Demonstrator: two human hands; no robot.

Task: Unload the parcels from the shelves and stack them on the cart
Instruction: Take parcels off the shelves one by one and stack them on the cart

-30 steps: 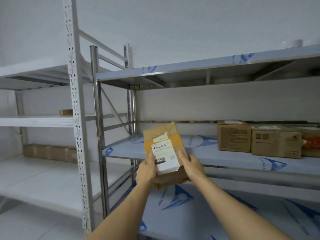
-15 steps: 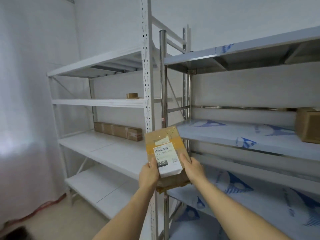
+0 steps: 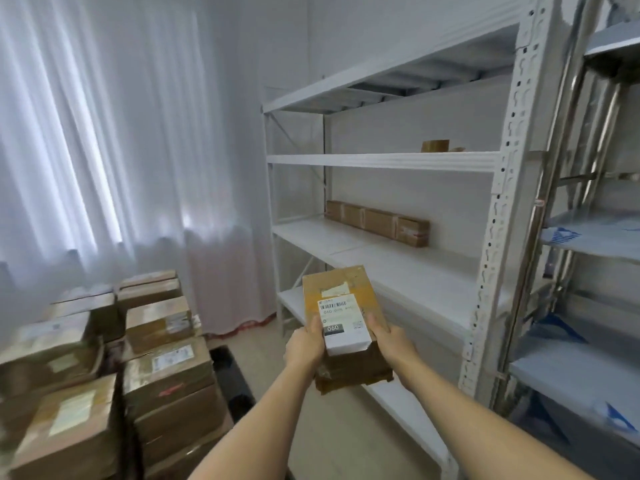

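A small brown cardboard parcel [image 3: 337, 292] with a white label marked 060 is held in front of me, tilted up. My left hand [image 3: 304, 346] grips its left edge and my right hand [image 3: 393, 342] grips its right edge, thumbs on top. To the lower left stands a stack of several brown parcels [image 3: 166, 368] on the cart, whose dark edge [image 3: 230, 379] shows beside them. A long brown parcel [image 3: 377, 221] lies on the middle board of the white shelf [image 3: 381, 161], and a small brown item [image 3: 434, 145] sits on the board above.
A white curtain [image 3: 121, 133] covers the left wall. A steel rack [image 3: 595, 237] with blue-printed film stands at the right edge. Bare beige floor [image 3: 273, 362] lies between the cart and the white shelf.
The view has swung left from the steel rack past the white shelf to the stacked parcels. Both hands keep the same grip on the parcel.
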